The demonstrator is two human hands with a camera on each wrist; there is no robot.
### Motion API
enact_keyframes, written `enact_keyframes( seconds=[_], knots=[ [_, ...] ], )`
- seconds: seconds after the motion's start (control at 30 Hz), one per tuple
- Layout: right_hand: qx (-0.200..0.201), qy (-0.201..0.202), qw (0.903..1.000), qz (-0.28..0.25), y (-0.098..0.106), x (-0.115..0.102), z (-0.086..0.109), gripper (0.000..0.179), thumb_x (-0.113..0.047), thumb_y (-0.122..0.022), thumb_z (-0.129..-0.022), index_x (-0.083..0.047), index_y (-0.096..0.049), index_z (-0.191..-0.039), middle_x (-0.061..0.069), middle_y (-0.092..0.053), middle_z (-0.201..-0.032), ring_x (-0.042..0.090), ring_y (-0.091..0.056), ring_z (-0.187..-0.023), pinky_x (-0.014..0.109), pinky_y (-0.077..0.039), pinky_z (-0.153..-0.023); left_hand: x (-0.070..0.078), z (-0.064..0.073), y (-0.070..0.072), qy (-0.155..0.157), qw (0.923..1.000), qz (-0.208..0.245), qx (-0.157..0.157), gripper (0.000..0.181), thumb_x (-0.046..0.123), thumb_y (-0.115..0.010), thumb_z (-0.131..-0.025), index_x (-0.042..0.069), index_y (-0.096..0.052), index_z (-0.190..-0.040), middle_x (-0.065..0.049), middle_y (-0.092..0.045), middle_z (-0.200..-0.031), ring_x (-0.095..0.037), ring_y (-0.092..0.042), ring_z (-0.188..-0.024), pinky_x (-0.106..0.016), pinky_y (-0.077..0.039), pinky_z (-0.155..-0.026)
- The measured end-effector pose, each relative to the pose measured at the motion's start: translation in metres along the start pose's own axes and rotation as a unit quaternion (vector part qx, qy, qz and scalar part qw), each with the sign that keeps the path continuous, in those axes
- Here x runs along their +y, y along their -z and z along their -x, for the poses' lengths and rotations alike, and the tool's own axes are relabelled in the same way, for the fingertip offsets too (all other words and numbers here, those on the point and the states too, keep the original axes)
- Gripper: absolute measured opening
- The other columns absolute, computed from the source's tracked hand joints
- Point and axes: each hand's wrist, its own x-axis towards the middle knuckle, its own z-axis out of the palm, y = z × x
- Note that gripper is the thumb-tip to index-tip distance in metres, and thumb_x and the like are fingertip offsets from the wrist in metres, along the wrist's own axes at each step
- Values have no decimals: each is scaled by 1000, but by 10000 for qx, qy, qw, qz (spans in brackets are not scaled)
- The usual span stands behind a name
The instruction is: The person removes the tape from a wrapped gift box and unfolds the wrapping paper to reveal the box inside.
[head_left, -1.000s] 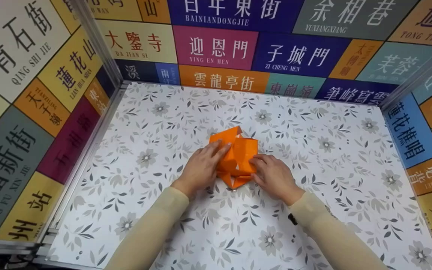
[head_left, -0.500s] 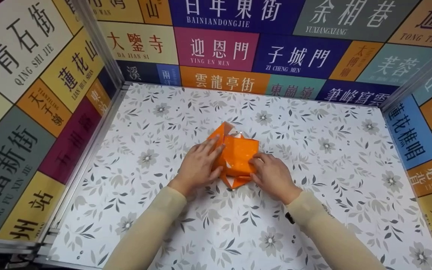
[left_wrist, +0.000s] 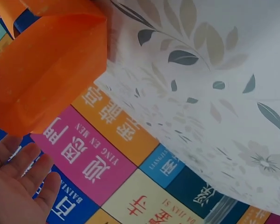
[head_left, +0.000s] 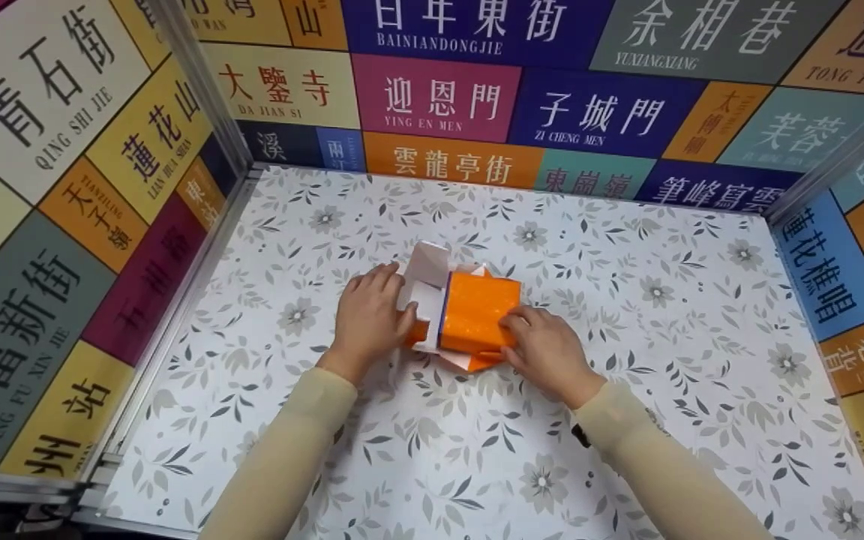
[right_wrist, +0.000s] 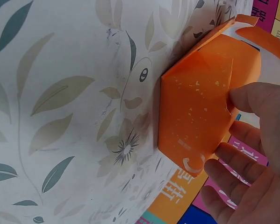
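In the head view, a block-shaped bundle in orange paper (head_left: 481,311) rests on the table, with a dark blue edge along its left side. The loose paper flap (head_left: 427,266) stands away on the left, its white inner side facing up. My left hand (head_left: 372,311) is at this flap, thumb over the white side; in the left wrist view its fingers (left_wrist: 47,190) lie at the orange paper's edge. My right hand (head_left: 548,349) steadies the bundle's right end. The right wrist view shows its thumb (right_wrist: 247,98) on the orange end face and fingertips along the edge.
A white cloth with grey leaves and flowers covers the table (head_left: 432,465). Panels with coloured sign-like blocks and Chinese lettering (head_left: 439,97) wall in the back and both sides. Metal rails (head_left: 203,82) run along the left edge and corner.
My left hand has moved left off the top of the bundle, taking the paper flap with it. The white inner side and blue edge now show. My right hand has stayed at the right end.
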Motion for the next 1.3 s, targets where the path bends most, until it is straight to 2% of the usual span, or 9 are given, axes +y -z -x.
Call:
enact_keyframes(
  seconds=[0.23,0.4,0.53,0.67,0.8,0.97,1.07,1.23,1.3],
  knots=[
    [-138,-100,9999,-5,-1,0,0,42,-33,-73,-90,-13,-62,-125,10,-54,-131,32,-54,-116,51,-43,-101,-11,4,6,107,9989,181,-424,42,24,-55,-85,5,-66,-121,-10,-48,-147,-30,-41,-137,-47,-31,-112],
    [-133,-120,9998,-8,-2,0,-1,41,-32,-73,-90,-13,-62,-124,10,-55,-130,33,-54,-115,51,-43,-101,-20,4,12,-304,9957,98,-867,43,11,-58,-83,7,-68,-125,-7,-38,-156,-27,-28,-146,-43,-21,-117],
    [-91,-93,9999,-47,-2,1,-1,41,-32,-74,-89,-13,-62,-124,10,-55,-128,32,-55,-114,50,-44,-100,-27,6,19,-623,9911,28,-1174,42,0,-64,-80,10,-73,-120,-3,-40,-156,-23,-24,-148,-42,-16,-119],
    [-80,-93,9999,-75,-2,1,-2,41,-32,-75,-89,-13,-62,-123,10,-55,-127,32,-55,-112,50,-44,-101,-33,9,24,-709,9867,-103,-1460,35,9,-78,-78,11,-77,-113,-5,-52,-146,-25,-35,-143,-41,-17,-119],
    [-107,-104,9999,-67,-3,0,-2,42,-32,-74,-89,-13,-61,-123,10,-55,-128,32,-55,-112,50,-43,-101,-38,12,26,-480,9836,-205,-1728,33,21,-85,-76,9,-78,-106,-8,-66,-127,-28,-50,-132,-43,-22,-117],
    [-20,7,10000,67,-4,-1,-3,44,-35,-74,-89,-12,-61,-123,10,-56,-127,32,-55,-114,49,-42,-102,-47,18,22,8,9778,-100,-2091,23,11,-72,-84,9,-77,-107,-8,-72,-112,-30,-59,-120,-47,-28,-114],
    [103,153,9997,176,-6,-2,-4,47,-39,-74,-89,-10,-62,-123,10,-56,-128,32,-54,-117,49,-40,-104,-51,23,16,230,9727,90,-2306,25,13,-73,-86,8,-76,-110,-9,-72,-109,-31,-62,-113,-49,-28,-114],
    [244,317,9991,107,-8,-7,-8,50,-40,-76,-87,-8,-63,-124,10,-56,-132,32,-51,-122,51,-36,-108,-56,31,1,38,9717,57,-2363,23,13,-74,-82,4,-71,-104,-13,-71,-108,-34,-64,-105,-52,-35,-108],
    [263,382,9989,46,-9,-9,-11,51,-39,-77,-87,-9,-63,-126,10,-57,-132,32,-51,-122,51,-37,-108,-57,34,-4,-130,9724,-107,-2326,22,3,-68,-79,4,-69,-100,-15,-70,-108,-36,-64,-103,-53,-41,-103]
  ],
)
